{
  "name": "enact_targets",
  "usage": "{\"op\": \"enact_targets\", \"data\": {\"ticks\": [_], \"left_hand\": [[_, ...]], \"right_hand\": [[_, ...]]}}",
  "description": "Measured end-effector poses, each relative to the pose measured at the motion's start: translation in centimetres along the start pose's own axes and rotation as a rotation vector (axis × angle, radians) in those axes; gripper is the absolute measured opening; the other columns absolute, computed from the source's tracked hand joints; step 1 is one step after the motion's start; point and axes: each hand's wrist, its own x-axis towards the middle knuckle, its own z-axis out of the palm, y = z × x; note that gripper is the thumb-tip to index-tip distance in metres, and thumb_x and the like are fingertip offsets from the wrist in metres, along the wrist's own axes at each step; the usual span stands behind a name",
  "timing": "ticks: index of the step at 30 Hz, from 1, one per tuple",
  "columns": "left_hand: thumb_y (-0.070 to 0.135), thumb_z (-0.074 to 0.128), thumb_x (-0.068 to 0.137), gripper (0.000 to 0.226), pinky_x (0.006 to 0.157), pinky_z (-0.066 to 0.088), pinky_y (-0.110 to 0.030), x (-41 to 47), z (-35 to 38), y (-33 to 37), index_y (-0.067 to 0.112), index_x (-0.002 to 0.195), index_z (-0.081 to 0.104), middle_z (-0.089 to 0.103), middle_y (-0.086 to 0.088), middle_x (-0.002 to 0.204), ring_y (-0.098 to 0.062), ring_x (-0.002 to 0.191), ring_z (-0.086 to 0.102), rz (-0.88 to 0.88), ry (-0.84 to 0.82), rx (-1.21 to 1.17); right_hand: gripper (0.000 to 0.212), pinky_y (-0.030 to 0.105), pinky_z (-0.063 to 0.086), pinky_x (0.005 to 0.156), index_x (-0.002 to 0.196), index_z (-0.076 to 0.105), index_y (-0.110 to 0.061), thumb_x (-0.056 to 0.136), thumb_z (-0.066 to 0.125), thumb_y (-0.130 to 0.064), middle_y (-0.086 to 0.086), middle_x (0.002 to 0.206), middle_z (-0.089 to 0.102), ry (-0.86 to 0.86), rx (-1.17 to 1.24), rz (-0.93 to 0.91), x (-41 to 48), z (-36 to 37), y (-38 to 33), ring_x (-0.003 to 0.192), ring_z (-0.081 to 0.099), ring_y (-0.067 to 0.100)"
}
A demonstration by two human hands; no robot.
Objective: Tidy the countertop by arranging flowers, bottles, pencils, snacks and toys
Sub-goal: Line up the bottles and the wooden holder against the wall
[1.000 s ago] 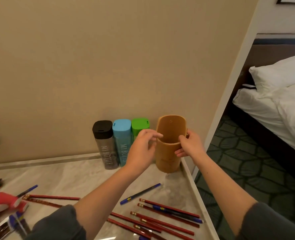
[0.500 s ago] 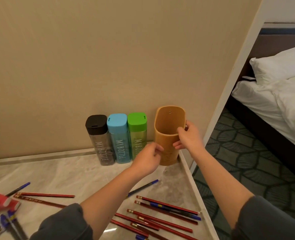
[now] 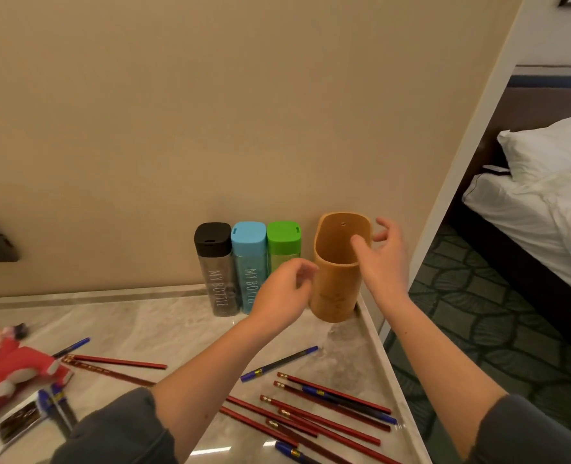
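Note:
An empty tan pencil holder (image 3: 336, 289) stands upright at the back right corner of the marble countertop (image 3: 163, 326), against the wall. My right hand (image 3: 383, 259) hovers at its rim with fingers spread, off the holder. My left hand (image 3: 282, 296) sits just left of it, fingers loosely curled, holding nothing. Three bottles stand in a row left of the holder: black-capped (image 3: 214, 266), blue-capped (image 3: 248, 262) and green-capped (image 3: 283, 244). Several red and blue pencils (image 3: 327, 406) lie scattered on the counter near me.
A red and white plush toy (image 3: 16, 373) lies at the left edge, with blue pens (image 3: 54, 401) and a shiny packet (image 3: 19, 421) beside it. The counter's right edge (image 3: 383, 356) drops to a patterned carpet. A bed with white linen (image 3: 545, 202) stands at far right.
The pencil holder was set down in the corner beside the green bottle. Both hands then let go of it, the right one opening at the rim.

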Motion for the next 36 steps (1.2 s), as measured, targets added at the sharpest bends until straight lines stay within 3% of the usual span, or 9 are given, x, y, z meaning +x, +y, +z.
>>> {"op": "enact_targets", "data": {"ticks": [3, 8, 12, 16, 20, 23, 26, 31, 36], "left_hand": [[0.015, 0.054, 0.092, 0.025, 0.087, 0.048, -0.024, -0.4, -2.9, 1.0, 0.033, 0.108, 0.061, 0.062, 0.016, 0.109, 0.001, 0.099, 0.056, 0.076, 0.145, 0.06], [0.014, 0.056, 0.087, 0.023, 0.081, 0.048, -0.025, -0.8, -7.4, 1.3, 0.03, 0.103, 0.062, 0.06, 0.016, 0.102, -0.001, 0.092, 0.055, 0.165, 0.365, 0.122], [0.011, 0.057, 0.083, 0.031, 0.079, 0.049, -0.028, -2.0, -9.0, -0.3, 0.031, 0.107, 0.055, 0.054, 0.015, 0.104, -0.003, 0.09, 0.053, 0.138, 0.512, 0.053], [0.013, 0.061, 0.082, 0.048, 0.086, 0.046, -0.031, -3.7, -9.2, -3.4, 0.028, 0.123, 0.043, 0.045, 0.008, 0.122, -0.01, 0.108, 0.049, -0.102, 0.641, -0.02], [0.012, 0.065, 0.084, 0.074, 0.108, 0.039, -0.043, -3.7, -8.3, -6.9, 0.018, 0.145, 0.024, 0.026, -0.005, 0.148, -0.023, 0.134, 0.036, -0.335, 0.522, -0.072], [0.013, 0.067, 0.086, 0.085, 0.113, 0.033, -0.043, -3.2, -7.7, -8.2, 0.015, 0.151, 0.012, 0.015, -0.009, 0.156, -0.028, 0.141, 0.029, -0.454, 0.398, -0.195], [0.019, 0.07, 0.086, 0.092, 0.112, 0.033, -0.046, -2.7, -7.1, -9.0, 0.012, 0.152, 0.005, 0.024, -0.012, 0.156, -0.029, 0.139, 0.033, -0.474, 0.326, -0.275], [0.008, 0.066, 0.086, 0.072, 0.103, 0.042, -0.04, -1.9, -6.1, -10.1, 0.01, 0.144, 0.023, 0.049, -0.01, 0.137, -0.027, 0.125, 0.049, -0.499, 0.319, -0.28], [0.001, 0.065, 0.082, 0.067, 0.105, 0.043, -0.045, -0.8, -5.0, -12.0, 0.013, 0.139, 0.031, 0.052, -0.008, 0.133, -0.025, 0.123, 0.052, -0.507, 0.311, -0.262]], "right_hand": [[0.043, 0.032, 0.049, 0.079, 0.124, 0.052, -0.031, 0.084, 0.066, -0.031, -0.006, 0.112, 0.049, -0.085, 0.012, -0.17, -0.4, 0.7, -2.8, 0.094, 0.055, 0.013], [0.037, 0.029, 0.045, 0.07, 0.113, 0.06, -0.028, 0.078, 0.068, -0.019, -0.006, 0.102, 0.052, -0.231, 0.014, -0.371, -1.4, 3.6, -6.0, 0.071, 0.047, 0.005], [0.028, 0.028, 0.048, 0.07, 0.106, 0.061, -0.031, 0.081, 0.066, -0.017, -0.008, 0.099, 0.057, -0.316, 0.02, -0.362, -3.3, 4.7, -6.6, 0.07, 0.051, 0.005], [0.019, 0.033, 0.052, 0.077, 0.101, 0.063, -0.03, 0.086, 0.062, -0.019, -0.011, 0.094, 0.062, -0.48, 0.008, -0.217, -6.0, 5.8, -4.1, 0.084, 0.058, 0.009], [0.033, 0.037, 0.054, 0.083, 0.123, 0.057, -0.02, 0.09, 0.06, -0.024, -0.003, 0.106, 0.061, -0.793, -0.167, -0.021, -7.7, 7.2, -1.2, 0.093, 0.06, 0.013], [0.05, 0.034, 0.056, 0.084, 0.139, 0.043, -0.016, 0.092, 0.059, -0.026, 0.003, 0.12, 0.056, -0.964, -0.287, 0.158, -8.4, 7.8, 0.4, 0.103, 0.059, 0.02], [0.059, 0.038, 0.056, 0.087, 0.144, 0.038, -0.014, 0.092, 0.06, -0.027, 0.009, 0.131, 0.052, -0.977, -0.313, 0.258, -8.6, 8.5, 1.8, 0.11, 0.057, 0.025], [0.056, 0.042, 0.055, 0.09, 0.141, 0.04, -0.015, 0.091, 0.061, -0.026, 0.001, 0.1, 0.059, -0.957, -0.26, 0.247, -8.4, 9.4, 2.7, 0.1, 0.062, 0.023], [0.052, 0.038, 0.055, 0.083, 0.14, 0.04, -0.015, 0.092, 0.059, -0.023, 0.001, 0.097, 0.058, -0.941, -0.207, 0.242, -8.0, 10.1, 3.4, 0.1, 0.062, 0.025]]}}
